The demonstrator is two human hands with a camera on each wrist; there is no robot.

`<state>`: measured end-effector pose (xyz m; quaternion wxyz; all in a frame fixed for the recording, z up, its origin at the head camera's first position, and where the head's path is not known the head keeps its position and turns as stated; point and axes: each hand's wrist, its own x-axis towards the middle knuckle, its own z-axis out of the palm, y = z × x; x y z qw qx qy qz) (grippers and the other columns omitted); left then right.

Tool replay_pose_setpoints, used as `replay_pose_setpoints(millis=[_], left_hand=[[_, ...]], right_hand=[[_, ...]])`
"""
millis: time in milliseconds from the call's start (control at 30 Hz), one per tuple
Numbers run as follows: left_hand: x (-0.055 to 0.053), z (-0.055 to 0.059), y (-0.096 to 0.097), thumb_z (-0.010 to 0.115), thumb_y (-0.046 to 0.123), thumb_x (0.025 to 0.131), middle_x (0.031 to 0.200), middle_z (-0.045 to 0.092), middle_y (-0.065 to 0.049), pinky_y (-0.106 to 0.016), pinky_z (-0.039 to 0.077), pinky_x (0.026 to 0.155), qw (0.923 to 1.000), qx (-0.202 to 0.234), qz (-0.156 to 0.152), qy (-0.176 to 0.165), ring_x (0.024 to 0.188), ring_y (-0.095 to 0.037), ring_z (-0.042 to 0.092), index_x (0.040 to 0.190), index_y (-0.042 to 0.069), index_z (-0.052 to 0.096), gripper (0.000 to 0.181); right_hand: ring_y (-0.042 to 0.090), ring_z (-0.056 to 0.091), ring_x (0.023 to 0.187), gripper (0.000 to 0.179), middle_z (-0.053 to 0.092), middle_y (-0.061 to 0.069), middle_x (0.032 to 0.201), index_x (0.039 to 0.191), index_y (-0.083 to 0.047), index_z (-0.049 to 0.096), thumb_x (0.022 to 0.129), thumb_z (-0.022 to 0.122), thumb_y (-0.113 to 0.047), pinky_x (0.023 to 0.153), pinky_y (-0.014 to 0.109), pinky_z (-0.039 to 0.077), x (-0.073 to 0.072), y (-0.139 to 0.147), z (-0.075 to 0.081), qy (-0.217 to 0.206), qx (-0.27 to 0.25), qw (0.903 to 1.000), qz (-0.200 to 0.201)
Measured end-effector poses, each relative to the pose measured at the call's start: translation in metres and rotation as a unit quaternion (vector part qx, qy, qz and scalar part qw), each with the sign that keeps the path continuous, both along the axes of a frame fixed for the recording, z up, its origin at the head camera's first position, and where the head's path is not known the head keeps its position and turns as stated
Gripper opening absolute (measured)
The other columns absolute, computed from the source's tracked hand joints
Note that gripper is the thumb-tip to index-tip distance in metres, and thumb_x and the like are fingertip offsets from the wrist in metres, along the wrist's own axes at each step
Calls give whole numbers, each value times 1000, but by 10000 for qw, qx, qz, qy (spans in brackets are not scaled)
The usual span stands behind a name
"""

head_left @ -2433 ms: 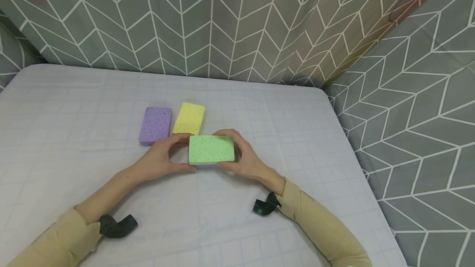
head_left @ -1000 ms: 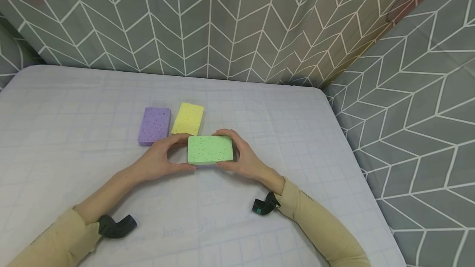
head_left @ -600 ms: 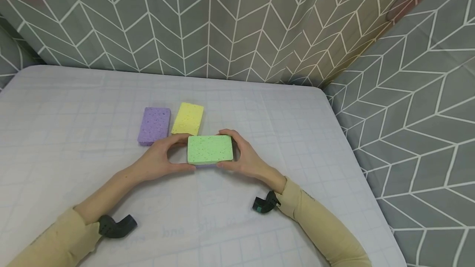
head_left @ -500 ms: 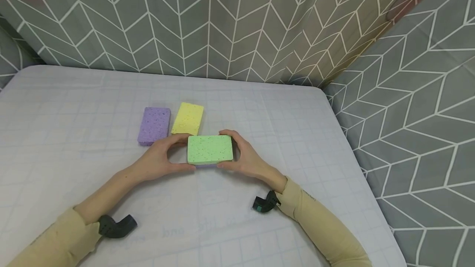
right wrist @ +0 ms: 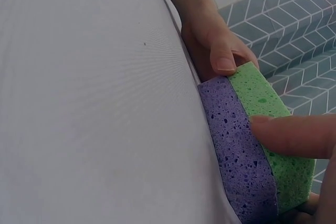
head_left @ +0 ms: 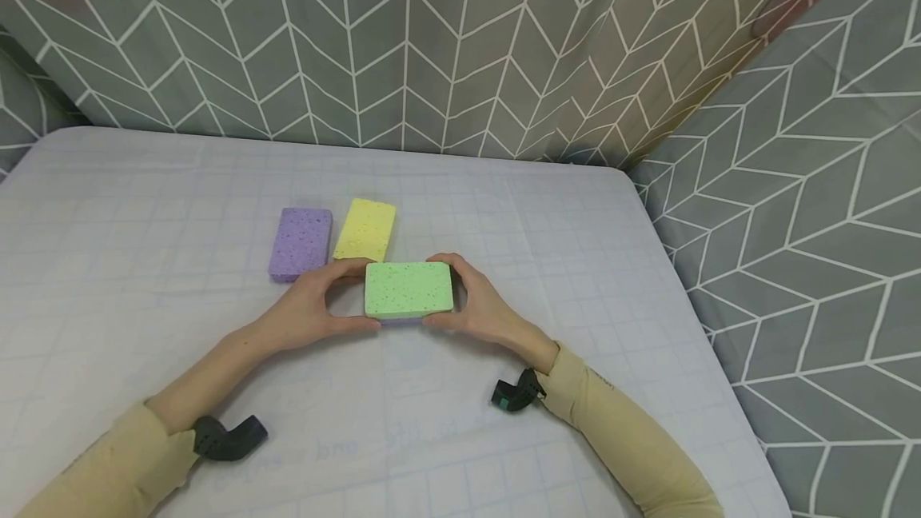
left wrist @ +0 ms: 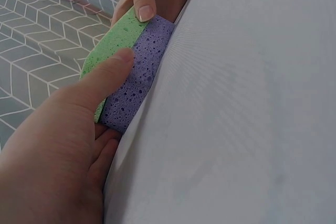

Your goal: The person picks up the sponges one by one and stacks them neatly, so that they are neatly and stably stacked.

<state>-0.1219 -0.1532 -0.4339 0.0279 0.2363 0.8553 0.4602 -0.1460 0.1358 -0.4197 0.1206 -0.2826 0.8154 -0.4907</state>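
Observation:
A green sponge (head_left: pixel 408 290) lies flat on top of a purple sponge (right wrist: pixel 236 156), edges nearly lined up; from the head only a thin strip of the lower one shows. My left hand (head_left: pixel 316 306) grips the pair at its left end, thumb on the near side and fingers on the far side. At the other end my right hand (head_left: pixel 478 306) pinches it the same way. In the left wrist view the left thumb (left wrist: pixel 113 74) presses near the seam between the green and purple layers. The purple sponge rests on the white table cover.
Beyond my left hand lie another purple sponge (head_left: pixel 301 244) and a yellow sponge (head_left: pixel 365 230), side by side on the white-covered table (head_left: pixel 180 206). A patterned curtain (head_left: pixel 381 46) hangs along the table's far edge and its right side.
My right hand's fingers have shifted slightly right along the far side of the stacked sponges. The left hand and the sponges have stayed in place.

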Motion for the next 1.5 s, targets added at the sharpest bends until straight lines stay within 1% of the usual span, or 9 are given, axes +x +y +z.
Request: replay_pose_setpoints(millis=[167, 567, 667, 800, 900, 1033, 1167, 1333, 1500], left_hand=[[1, 1, 0, 91, 40, 71, 137, 61, -2, -41, 46, 108, 10000, -70, 9, -30, 124, -20, 60, 141, 14, 52, 84], [3, 14, -4, 90, 40, 71, 136, 62, -1, -38, 45, 108, 9999, -151, -25, 52, 122, -19, 62, 142, 12, 51, 86], [2, 16, -7, 89, 26, 76, 137, 62, -3, -36, 43, 110, 9998, -146, -145, -11, 123, -22, 62, 143, 11, 50, 79], [2, 18, -9, 80, 1, 79, 139, 60, -7, -39, 41, 111, 9996, -90, -278, -55, 126, -26, 60, 144, 9, 48, 72], [2, 17, -9, 73, -6, 81, 140, 59, -8, -44, 42, 110, 9996, -62, -253, -66, 126, -28, 60, 144, 8, 48, 70], [2, 18, -8, 70, -9, 83, 140, 59, -8, -45, 44, 108, 9999, 46, -90, -31, 124, -29, 61, 143, 6, 48, 66], [3, 19, -6, 69, -11, 83, 132, 64, -9, -43, 47, 104, 9995, 109, 177, 217, 119, -29, 64, 139, 4, 52, 60], [5, 22, -1, 68, -9, 84, 125, 67, -12, -46, 51, 99, 9951, -167, 726, 649, 114, -30, 65, 132, 3, 56, 52], [8, 28, 6, 68, -3, 85, 130, 61, -20, -55, 49, 99, 9871, -482, 1359, 700, 117, -39, 60, 133, 0, 54, 49]], right_hand=[[19, 50, 127, 77, 57, 4, 135, 139, -10, 47, 75, 87, -15, 117, 40, 36, 0, 1, -1, -23, -53, 10000, 10], [19, 49, 128, 75, 57, 3, 135, 139, -12, 48, 75, 87, -16, 118, 42, 34, 0, 1, -2, -78, -50, 10000, 19], [19, 50, 128, 75, 57, 3, 135, 139, -12, 48, 75, 87, -16, 118, 42, 34, 0, 2, -2, -85, -41, 10000, 19], [21, 50, 126, 73, 57, 5, 134, 138, -10, 48, 76, 86, -17, 117, 43, 35, 0, 3, -3, -107, -96, 9999, 37], [20, 51, 125, 73, 57, 5, 133, 138, -11, 49, 75, 87, -17, 116, 43, 36, 0, 3, -3, -86, -109, 9999, 51], [19, 51, 125, 75, 57, 3, 133, 138, -12, 48, 75, 87, -16, 116, 41, 36, 0, 2, -1, -35, -63, 10000, 54], [19, 51, 125, 75, 57, 4, 134, 139, -11, 48, 75, 87, -17, 115, 42, 37, 1, 2, 0, -8, -30, 10000, 63], [19, 51, 124, 75, 58, 4, 133, 138, -10, 48, 74, 87, -17, 115, 41, 37, 0, 2, 1, 4, -49, 10000, 62], [20, 51, 125, 73, 58, 5, 133, 138, -10, 49, 75, 86, -18, 115, 42, 36, 0, 1, 1, -13, -89, 9999, 79]])
